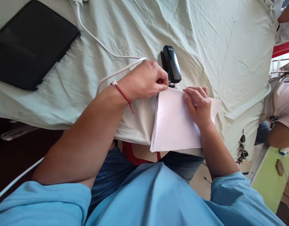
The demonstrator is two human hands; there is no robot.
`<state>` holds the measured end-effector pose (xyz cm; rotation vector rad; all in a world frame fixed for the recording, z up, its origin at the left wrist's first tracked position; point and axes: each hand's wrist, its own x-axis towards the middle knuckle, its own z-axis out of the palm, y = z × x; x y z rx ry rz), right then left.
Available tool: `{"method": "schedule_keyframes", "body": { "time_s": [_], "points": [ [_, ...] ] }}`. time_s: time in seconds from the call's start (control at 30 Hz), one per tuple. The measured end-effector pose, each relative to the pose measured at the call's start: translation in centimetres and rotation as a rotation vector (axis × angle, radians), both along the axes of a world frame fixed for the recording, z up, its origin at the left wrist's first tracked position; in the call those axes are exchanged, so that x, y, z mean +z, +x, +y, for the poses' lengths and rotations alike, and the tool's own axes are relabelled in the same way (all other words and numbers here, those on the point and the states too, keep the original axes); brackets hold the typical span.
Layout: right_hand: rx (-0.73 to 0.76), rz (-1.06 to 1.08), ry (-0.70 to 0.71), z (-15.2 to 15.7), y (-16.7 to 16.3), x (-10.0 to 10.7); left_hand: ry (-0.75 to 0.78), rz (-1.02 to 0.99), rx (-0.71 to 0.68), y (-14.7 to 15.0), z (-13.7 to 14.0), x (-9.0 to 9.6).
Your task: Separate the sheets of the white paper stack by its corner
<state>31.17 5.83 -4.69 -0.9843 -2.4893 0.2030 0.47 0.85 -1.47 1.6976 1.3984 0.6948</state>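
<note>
A thin stack of white paper sheets (176,122) lies at the front edge of the cloth-covered table, its near edge jutting past it. My left hand (150,78), with a red string bracelet at the wrist, pinches the stack's far left corner between thumb and fingers. On the far right part of the stack, my right hand (198,102) grips the top edge, fingers bent and thumb on the sheet. Just beyond the left fingertips stands a black stapler (173,64), close to the paper's far edge.
A dark flat laptop-like slab (34,44) lies at the upper left. A white cable (99,42) runs across the wrinkled pale tablecloth (217,37) and passes by my left wrist. Another person's arm (282,133) shows at the right edge, near a green surface (273,175).
</note>
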Motion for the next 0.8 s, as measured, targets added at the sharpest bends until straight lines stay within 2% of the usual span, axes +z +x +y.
{"method": "schedule_keyframes", "body": {
  "time_s": [0.17,0.27,0.5,0.67,0.8],
  "points": [
    [-0.074,0.100,0.008,-0.1,0.2,-1.1,-0.029,0.046,-0.015,0.0,0.1,-0.2],
    [-0.066,0.152,0.016,0.2,0.3,-1.5,-0.085,0.070,-0.034,-0.1,0.2,-0.3],
    [-0.098,0.145,-0.042,0.2,0.3,-1.5,-0.071,0.064,-0.033,-0.3,0.1,0.0],
    [-0.036,0.161,-0.032,0.1,0.1,-1.5,-0.072,0.029,0.006,0.1,0.0,0.3],
    [-0.003,0.188,-0.007,0.3,0.2,-1.5,-0.130,0.026,-0.035,-0.2,0.2,0.2]
  ]
}}
